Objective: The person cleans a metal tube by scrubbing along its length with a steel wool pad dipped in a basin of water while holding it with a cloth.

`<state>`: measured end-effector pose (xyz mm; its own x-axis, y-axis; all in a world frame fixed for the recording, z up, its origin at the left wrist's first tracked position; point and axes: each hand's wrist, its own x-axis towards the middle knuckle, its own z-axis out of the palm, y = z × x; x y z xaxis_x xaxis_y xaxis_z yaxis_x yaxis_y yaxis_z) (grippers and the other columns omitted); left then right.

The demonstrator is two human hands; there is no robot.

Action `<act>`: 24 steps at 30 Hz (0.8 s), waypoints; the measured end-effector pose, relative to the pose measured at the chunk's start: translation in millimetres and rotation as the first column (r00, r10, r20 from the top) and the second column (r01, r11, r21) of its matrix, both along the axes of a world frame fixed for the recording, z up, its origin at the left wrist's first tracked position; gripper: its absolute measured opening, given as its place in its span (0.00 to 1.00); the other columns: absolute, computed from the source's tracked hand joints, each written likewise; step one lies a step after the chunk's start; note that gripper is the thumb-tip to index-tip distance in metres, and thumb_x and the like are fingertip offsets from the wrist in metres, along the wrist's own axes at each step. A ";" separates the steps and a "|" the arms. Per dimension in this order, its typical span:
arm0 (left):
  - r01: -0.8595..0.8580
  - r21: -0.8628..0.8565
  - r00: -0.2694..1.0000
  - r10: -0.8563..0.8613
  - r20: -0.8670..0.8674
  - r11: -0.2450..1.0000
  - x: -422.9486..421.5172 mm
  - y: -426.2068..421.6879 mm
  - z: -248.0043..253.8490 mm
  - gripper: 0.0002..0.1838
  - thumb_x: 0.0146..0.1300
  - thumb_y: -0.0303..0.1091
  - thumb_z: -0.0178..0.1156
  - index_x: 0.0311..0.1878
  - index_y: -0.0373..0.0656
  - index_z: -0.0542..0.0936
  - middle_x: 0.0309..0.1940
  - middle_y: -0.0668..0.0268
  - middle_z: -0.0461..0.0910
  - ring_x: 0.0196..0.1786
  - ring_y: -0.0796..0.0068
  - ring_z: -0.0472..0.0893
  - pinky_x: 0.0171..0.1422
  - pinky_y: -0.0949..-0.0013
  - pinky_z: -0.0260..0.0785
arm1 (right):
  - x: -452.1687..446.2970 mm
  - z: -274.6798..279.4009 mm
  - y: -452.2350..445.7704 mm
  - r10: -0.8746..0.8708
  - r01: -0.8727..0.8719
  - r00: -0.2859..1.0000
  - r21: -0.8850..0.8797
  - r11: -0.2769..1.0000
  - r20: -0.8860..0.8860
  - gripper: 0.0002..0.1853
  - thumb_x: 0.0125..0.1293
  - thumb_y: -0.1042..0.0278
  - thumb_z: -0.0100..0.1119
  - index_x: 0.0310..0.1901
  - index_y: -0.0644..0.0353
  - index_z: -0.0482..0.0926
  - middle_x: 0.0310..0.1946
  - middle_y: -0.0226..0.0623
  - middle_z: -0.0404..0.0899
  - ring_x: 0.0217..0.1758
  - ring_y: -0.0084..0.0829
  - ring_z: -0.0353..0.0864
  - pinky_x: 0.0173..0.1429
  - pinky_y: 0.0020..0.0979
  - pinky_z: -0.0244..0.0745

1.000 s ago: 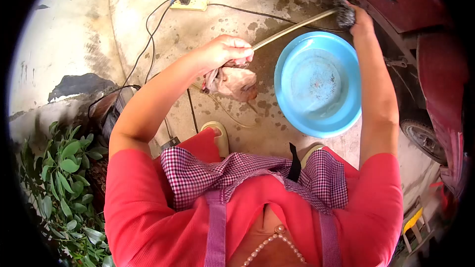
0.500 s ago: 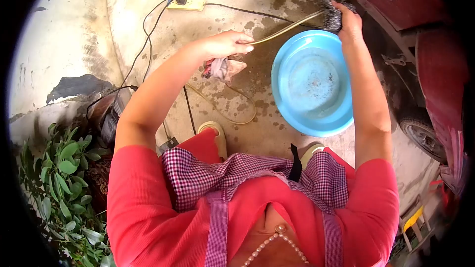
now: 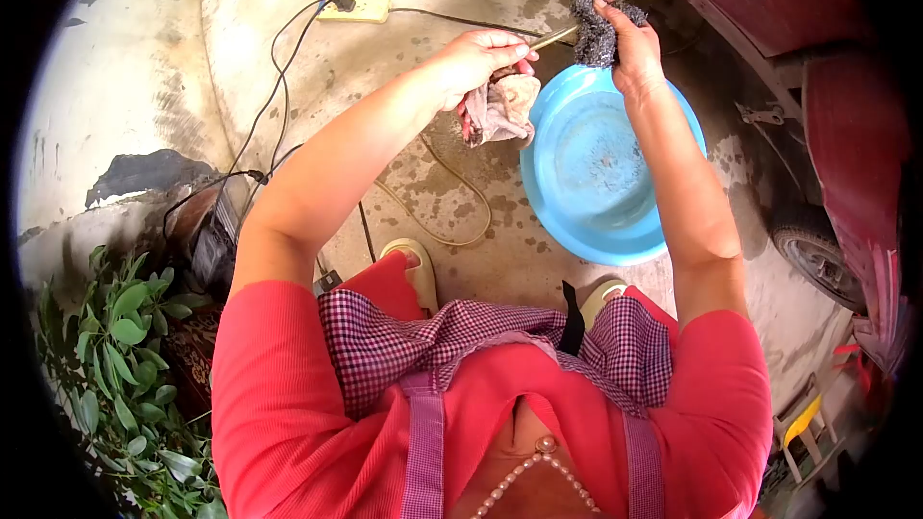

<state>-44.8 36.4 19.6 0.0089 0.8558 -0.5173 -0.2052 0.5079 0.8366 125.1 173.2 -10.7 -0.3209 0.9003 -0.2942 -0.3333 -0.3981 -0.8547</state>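
Note:
A pale yellowish cable (image 3: 556, 37) stretches between my two hands above the floor. My left hand (image 3: 481, 62) is closed around it, with a crumpled pinkish-grey rag (image 3: 508, 108) hanging beneath the fingers. At the other side, my right hand (image 3: 633, 43) grips a dark grey steel wool scourer (image 3: 594, 34), which is pressed round the cable. Below the right hand and forearm stands a light blue basin (image 3: 601, 163) with a little cloudy water and dark specks at the bottom. A loop of the cable lies on the floor near my left foot.
A yellow power strip (image 3: 361, 9) with black cords lies on the stained concrete floor. Left are a leafy plant (image 3: 130, 332) and a dark object by the wall. A red vehicle panel (image 3: 846, 163) and a small wheel (image 3: 817, 255) stand at the right.
My hands have come closer together: the left moved right and up with the rag, the right moved left with the scourer along the cable. The basin shifted slightly left.

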 end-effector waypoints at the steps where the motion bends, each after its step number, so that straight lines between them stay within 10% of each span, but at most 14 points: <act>1: 0.001 -0.010 1.000 -0.001 -0.011 1.000 -2.2 0.3 -3.7 0.11 0.66 0.36 0.51 0.42 0.39 0.77 0.33 0.68 0.76 0.35 0.79 0.75 0.41 0.74 0.72 | -2.6 -1.6 -3.2 -0.004 0.004 1.000 0.000 1.000 -0.001 0.15 0.51 0.73 0.67 0.39 0.66 0.75 0.34 0.39 0.80 0.33 0.30 0.80 0.37 0.31 0.77; 7: -0.117 -0.088 0.992 0.120 0.029 0.989 -0.5 0.7 0.4 0.09 0.64 0.34 0.53 0.40 0.39 0.77 0.29 0.68 0.75 0.32 0.76 0.75 0.39 0.72 0.72 | -31.5 3.3 -74.0 0.125 -0.125 0.992 0.014 0.992 -0.024 0.21 0.50 0.65 0.70 0.42 0.64 0.73 0.37 0.38 0.78 0.41 0.29 0.78 0.50 0.28 0.72; 17: -0.085 -0.148 0.992 0.098 0.084 0.985 -0.2 -13.5 13.9 0.10 0.61 0.39 0.57 0.31 0.42 0.75 0.26 0.71 0.73 0.28 0.78 0.73 0.34 0.73 0.69 | -41.4 20.7 -47.3 0.199 -0.197 0.974 -0.034 0.980 0.104 0.28 0.46 0.74 0.71 0.49 0.64 0.68 0.39 0.40 0.78 0.38 0.35 0.79 0.44 0.30 0.76; 18: -0.100 -0.099 0.991 0.108 0.083 0.990 3.0 -12.5 17.0 0.12 0.62 0.41 0.56 0.29 0.43 0.75 0.26 0.73 0.72 0.29 0.80 0.71 0.37 0.75 0.67 | -43.6 -0.8 -24.4 0.016 -0.061 0.932 0.112 0.992 0.362 0.25 0.44 0.71 0.73 0.45 0.65 0.71 0.37 0.41 0.78 0.36 0.35 0.80 0.39 0.31 0.76; 24: 0.165 0.004 0.970 -0.161 -0.182 0.986 -13.5 -39.0 42.7 0.13 0.64 0.41 0.52 0.28 0.43 0.74 0.26 0.74 0.72 0.31 0.82 0.68 0.42 0.81 0.60 | 30.1 -2.9 72.4 -0.155 0.169 0.956 -0.039 0.985 0.248 0.29 0.43 0.73 0.74 0.47 0.73 0.71 0.39 0.44 0.78 0.37 0.39 0.79 0.43 0.37 0.76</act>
